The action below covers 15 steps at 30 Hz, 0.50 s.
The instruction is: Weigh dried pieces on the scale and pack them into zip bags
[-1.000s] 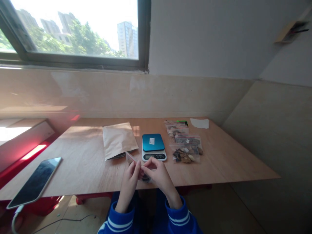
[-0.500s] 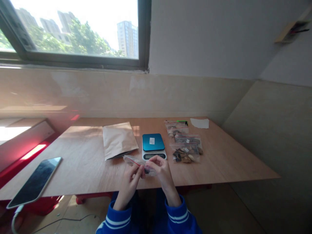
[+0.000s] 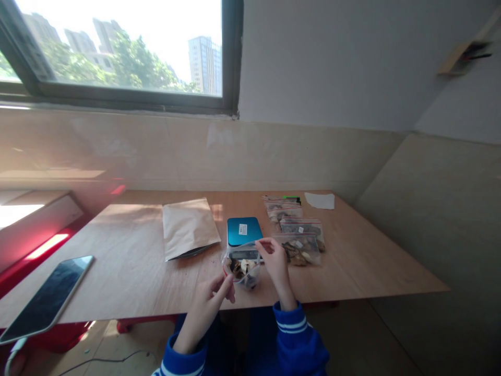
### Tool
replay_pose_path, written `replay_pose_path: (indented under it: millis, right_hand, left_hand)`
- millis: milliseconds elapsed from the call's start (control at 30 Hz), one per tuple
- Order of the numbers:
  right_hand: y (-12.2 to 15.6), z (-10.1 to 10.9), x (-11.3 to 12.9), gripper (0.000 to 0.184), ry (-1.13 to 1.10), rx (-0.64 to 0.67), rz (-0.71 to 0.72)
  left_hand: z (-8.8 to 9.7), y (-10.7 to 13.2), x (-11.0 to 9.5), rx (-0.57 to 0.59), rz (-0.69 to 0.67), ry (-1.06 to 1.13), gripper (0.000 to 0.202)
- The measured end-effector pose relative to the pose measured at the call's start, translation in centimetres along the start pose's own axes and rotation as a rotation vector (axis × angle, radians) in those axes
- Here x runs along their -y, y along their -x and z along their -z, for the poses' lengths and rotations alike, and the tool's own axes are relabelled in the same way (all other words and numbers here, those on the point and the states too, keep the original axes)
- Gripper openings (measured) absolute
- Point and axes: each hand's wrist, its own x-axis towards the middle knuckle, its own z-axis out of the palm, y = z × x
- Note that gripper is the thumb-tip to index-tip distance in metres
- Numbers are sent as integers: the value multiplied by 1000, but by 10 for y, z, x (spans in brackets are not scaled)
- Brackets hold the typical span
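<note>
A clear zip bag [image 3: 248, 282] with dark and pale dried pieces inside hangs between my hands, its mouth spread wide toward me. My left hand [image 3: 213, 295] pinches the near left rim, by the red zip strip. At the far right rim, my right hand [image 3: 275, 259] grips the bag's edge between thumb and fingers. Just behind the bag lies a kitchen scale [image 3: 245, 230] with a blue top and a white label; the bag partly covers its display.
Several filled zip bags [image 3: 301, 249] lie to the right, with a green pen [image 3: 291, 198] behind them. White paper [image 3: 320, 201] is at the back right. A kraft pouch [image 3: 190, 227] lies left of the scale, and a phone [image 3: 49, 297] with a cable at the far left.
The zip bag has gone from closed and flat to gaping, its contents now showing. My right hand has moved up and right, the left slightly down.
</note>
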Motion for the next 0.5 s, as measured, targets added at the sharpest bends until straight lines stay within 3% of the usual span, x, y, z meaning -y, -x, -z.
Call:
replay_pose_path:
  millis: [133,233,367,433,500]
  right_hand:
    - [-17,2,26,15,278,158,234]
    - [-14,2,53,16,360,303,421]
    - [-5,-8,63,23,416,545,398]
    - [-7,-12,55,27,513,565,347]
    - [-12,-13,47,30,612,517,337]
  left_hand:
    - [-14,-8,9,-79,-14,78,37]
    - [-24,-13,15,-107,-46,84,32]
    - [-23,-14,20,-58,-59,31,33]
    - [-11,-12,24,-88,-53,-11,34]
    - [9,-11,30,-209,-60,-73,33]
